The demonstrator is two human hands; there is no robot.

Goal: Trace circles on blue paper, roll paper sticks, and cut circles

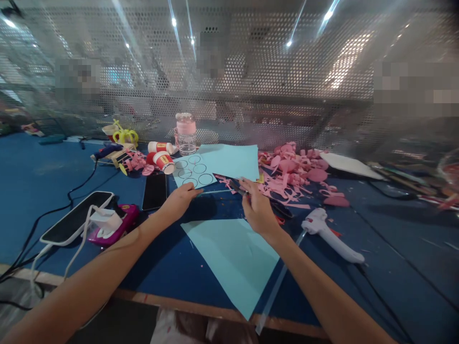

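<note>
My left hand (184, 193) is closed, pinching one end of a narrow light-blue paper strip (217, 191) that stretches towards my right hand. My right hand (256, 208) is closed around a slim dark tool (236, 186) that looks like scissors; its other end is hidden by the fingers. Just beyond my hands lies a light-blue sheet with drawn circles (199, 168), with a plain blue sheet (233, 157) overlapping it. Nearer to me, another light-blue sheet (233, 258) rests on the blue table.
Pink paper scraps (287, 167) are heaped at the back right. A white glue gun (333, 236) lies right of my right arm. On the left are a black phone (155, 191), a power bank (77, 217), a purple socket (129, 217), paper cups (164, 161) and a bottle (186, 134).
</note>
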